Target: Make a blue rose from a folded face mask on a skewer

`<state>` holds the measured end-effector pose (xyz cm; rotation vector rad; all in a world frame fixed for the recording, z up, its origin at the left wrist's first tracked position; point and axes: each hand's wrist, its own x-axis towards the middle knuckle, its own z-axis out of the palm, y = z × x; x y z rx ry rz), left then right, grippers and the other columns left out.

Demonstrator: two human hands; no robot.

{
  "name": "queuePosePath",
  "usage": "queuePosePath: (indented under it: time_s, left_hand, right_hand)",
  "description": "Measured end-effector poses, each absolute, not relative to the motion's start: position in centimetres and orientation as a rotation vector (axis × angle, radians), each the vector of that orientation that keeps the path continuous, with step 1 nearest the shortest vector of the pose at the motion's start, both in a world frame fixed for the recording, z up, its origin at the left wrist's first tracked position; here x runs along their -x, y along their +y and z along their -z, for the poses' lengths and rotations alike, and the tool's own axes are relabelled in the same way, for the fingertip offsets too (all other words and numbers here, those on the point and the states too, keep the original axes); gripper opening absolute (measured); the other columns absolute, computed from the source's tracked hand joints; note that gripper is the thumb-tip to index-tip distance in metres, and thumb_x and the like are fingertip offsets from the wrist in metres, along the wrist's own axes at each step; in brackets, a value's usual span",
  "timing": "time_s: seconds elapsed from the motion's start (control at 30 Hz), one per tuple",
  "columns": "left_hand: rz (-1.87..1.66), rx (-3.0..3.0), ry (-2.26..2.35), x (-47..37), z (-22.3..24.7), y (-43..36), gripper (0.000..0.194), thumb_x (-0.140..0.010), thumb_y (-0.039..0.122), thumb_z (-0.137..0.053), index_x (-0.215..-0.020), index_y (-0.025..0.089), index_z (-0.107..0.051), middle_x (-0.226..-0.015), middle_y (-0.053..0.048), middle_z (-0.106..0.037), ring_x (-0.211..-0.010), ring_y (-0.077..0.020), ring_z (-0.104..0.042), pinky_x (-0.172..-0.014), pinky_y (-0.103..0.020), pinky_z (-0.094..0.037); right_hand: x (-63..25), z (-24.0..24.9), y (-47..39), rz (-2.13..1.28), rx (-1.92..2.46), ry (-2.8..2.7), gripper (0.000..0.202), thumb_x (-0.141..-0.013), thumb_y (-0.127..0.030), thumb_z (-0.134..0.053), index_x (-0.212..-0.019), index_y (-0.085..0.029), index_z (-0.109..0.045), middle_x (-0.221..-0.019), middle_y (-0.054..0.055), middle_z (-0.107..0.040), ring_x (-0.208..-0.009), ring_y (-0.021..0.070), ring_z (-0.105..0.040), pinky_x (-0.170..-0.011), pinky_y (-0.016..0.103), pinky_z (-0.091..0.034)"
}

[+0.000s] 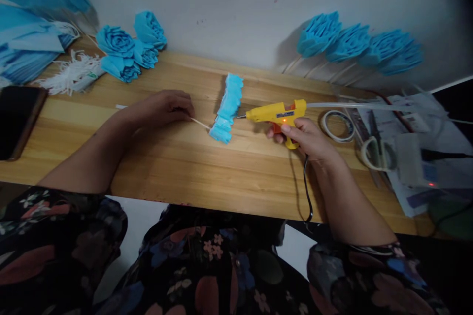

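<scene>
- Pale wall (229, 19) rose behind a wooden table (221, 182), whose front edge ran just before the person's body; wood showed between the forearms and along that edge.
- Loose papers (451, 142) lay at the right end, with a white box (410, 157) showing a red light.
- Stacked face masks (33, 54) filled the far left, beside a bundle of white cords (76, 75).
- Blue paper-like flowers (320, 34) on sticks leaned against the wall at right; more blue flowers (115, 42) sat at left.
- A dark phone (20, 123) rested at the left, near the front edge.
- The right hand (309, 137) was wrapped round a yellow glue gun (266, 112), which held a clear glue stick (343, 105) in its back; its black cord (306, 192) dropped over the front edge.
- The left hand (168, 107) had its fingers pinched together on a thin stick (201, 123).
- The ruffled blue strip (229, 103) lay mid-table between the hands, the stick's end at its lower left edge and the nozzle at its right edge; contact there I could not tell.
- A tape roll (324, 126) lay near the right hand.
</scene>
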<state>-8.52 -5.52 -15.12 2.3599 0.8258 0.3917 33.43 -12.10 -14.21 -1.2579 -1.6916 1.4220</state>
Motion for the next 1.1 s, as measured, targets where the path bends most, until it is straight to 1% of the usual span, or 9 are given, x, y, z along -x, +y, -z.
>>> queuePosePath:
  time_s: [0.1,0.17,0.27,0.37,0.53,0.63,0.9,1.0,1.1]
  left_hand:
    - [-0.313,-2.327,0.792,8.7,14.1,-5.8,0.031,-0.106,0.044,-0.061,-0.091,0.022,-0.077,-0.095,-0.007,-0.074,-0.090,-0.0216,-0.068,-0.084,-0.035,-0.053]
    - [-0.268,-2.307,0.768,9.0,13.6,-5.9,0.029,-0.106,0.043,-0.062,-0.091,0.022,-0.077,-0.094,-0.006,-0.074,-0.090,-0.0210,-0.068,-0.082,-0.034,-0.052]
    - [-0.225,-2.281,0.743,9.3,13.1,-6.0,0.027,-0.105,0.041,-0.063,-0.092,0.022,-0.078,-0.094,-0.005,-0.075,-0.089,-0.0206,-0.069,-0.080,-0.033,-0.052]
    - [-0.211,-2.271,0.743,9.3,12.9,-6.1,0.027,-0.104,0.040,-0.065,-0.091,0.022,-0.079,-0.094,-0.005,-0.074,-0.087,-0.0197,-0.069,-0.078,-0.031,-0.052]
    - [-0.215,-2.276,0.784,9.1,13.1,-6.2,0.032,-0.104,0.044,-0.066,-0.089,0.019,-0.080,-0.095,-0.006,-0.074,-0.086,-0.0188,-0.068,-0.076,-0.029,-0.051]
    - [-0.263,-2.269,0.795,9.1,13.6,-6.1,0.034,-0.101,0.049,-0.069,-0.088,0.020,-0.080,-0.093,-0.006,-0.074,-0.084,-0.0195,-0.068,-0.075,-0.028,-0.052]
    - [-0.278,-2.207,0.813,9.4,13.8,-6.1,0.034,-0.097,0.055,-0.075,-0.095,0.022,-0.084,-0.098,-0.007,-0.078,-0.086,-0.0215,-0.072,-0.076,-0.027,-0.057]
    - [-0.325,-2.215,0.855,9.7,13.5,-6.0,0.035,-0.096,0.058,-0.077,-0.097,0.023,-0.084,-0.098,-0.007,-0.079,-0.086,-0.0222,-0.072,-0.074,-0.028,-0.057]
    - [-0.498,-2.270,0.962,9.5,13.1,-6.0,0.035,-0.100,0.057,-0.073,-0.100,0.024,-0.083,-0.097,-0.008,-0.079,-0.087,-0.0231,-0.072,-0.076,-0.031,-0.057]
  right_hand:
    - [-33.3,14.1,-12.2,-1.420,1.262,-1.676,0.065,-0.079,-0.089,-0.082,-0.081,-0.025,-0.081,-0.084,0.007,-0.079,-0.066,0.0168,-0.056,-0.063,0.035,-0.049]
    - [-33.3,14.1,-12.2,-1.415,1.261,-1.684,0.065,-0.079,-0.090,-0.081,-0.080,-0.025,-0.081,-0.084,0.007,-0.079,-0.066,0.0167,-0.056,-0.063,0.035,-0.049]
    - [-33.3,13.9,-12.2,-1.400,1.256,-1.707,0.064,-0.081,-0.089,-0.080,-0.078,-0.025,-0.080,-0.079,0.006,-0.076,-0.066,0.0170,-0.057,-0.063,0.034,-0.048]
    - [-33.4,13.8,-12.1,-1.393,1.264,-1.722,0.066,-0.081,-0.089,-0.079,-0.076,-0.024,-0.078,-0.080,0.008,-0.075,-0.066,0.0181,-0.058,-0.063,0.036,-0.049]
    - [-33.3,13.9,-12.2,-1.440,1.269,-1.649,0.066,-0.077,-0.089,-0.083,-0.079,-0.023,-0.080,-0.084,0.009,-0.079,-0.066,0.0175,-0.057,-0.062,0.035,-0.047]
    - [-33.4,14.0,-12.1,-1.471,1.237,-1.602,0.063,-0.076,-0.087,-0.086,-0.080,-0.023,-0.083,-0.086,0.008,-0.081,-0.065,0.0163,-0.057,-0.064,0.034,-0.046]
    - [-33.6,14.0,-12.0,-1.452,1.233,-1.723,0.058,-0.085,-0.085,-0.080,-0.081,-0.027,-0.082,-0.085,0.008,-0.078,-0.069,0.0195,-0.059,-0.066,0.038,-0.048]
    - [-33.6,14.1,-11.9,-1.463,1.241,-1.760,0.059,-0.085,-0.084,-0.080,-0.080,-0.025,-0.081,-0.085,0.008,-0.078,-0.070,0.0188,-0.059,-0.067,0.037,-0.048]
    - [-33.5,14.2,-11.8,-1.484,1.221,-1.794,0.059,-0.083,-0.083,-0.081,-0.079,-0.024,-0.079,-0.088,0.008,-0.080,-0.070,0.0177,-0.059,-0.067,0.036,-0.048]
